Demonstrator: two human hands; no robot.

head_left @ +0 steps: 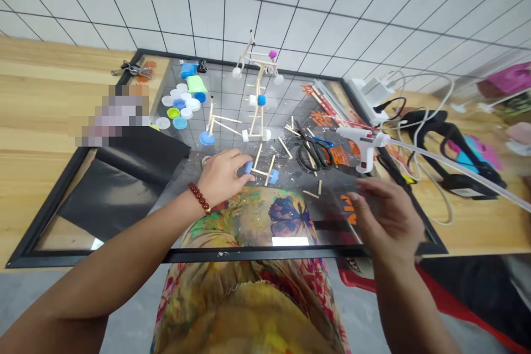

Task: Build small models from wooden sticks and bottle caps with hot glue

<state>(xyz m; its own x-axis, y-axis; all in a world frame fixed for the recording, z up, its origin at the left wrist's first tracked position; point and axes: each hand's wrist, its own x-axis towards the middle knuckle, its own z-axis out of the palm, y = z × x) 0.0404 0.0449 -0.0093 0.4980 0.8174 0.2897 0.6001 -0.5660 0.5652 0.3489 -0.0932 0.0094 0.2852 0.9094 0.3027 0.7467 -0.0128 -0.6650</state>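
My left hand (226, 176) pinches a blue bottle cap (248, 167) between thumb and index finger. That cap sits at one end of a small wooden stick frame (261, 172), with a second blue cap (274, 177) at its other end. Somewhat blurred, my right hand (388, 213) hovers over the board's right side, fingers apart and nothing visible in it. Just beyond it a white glue gun (362, 146) rests on the board. Black-handled scissors (313, 155) lie to its left among several short sticks (285, 147).
Stick models with cap wheels (258, 113) stand farther back, beside another stick piece (211, 121). Loose bottle caps (180, 123) and black sheets (120, 182) occupy the left. A power strip (365, 100) with white cables and a black stand (452, 149) are at right. A tiled wall (249, 0) rises behind.
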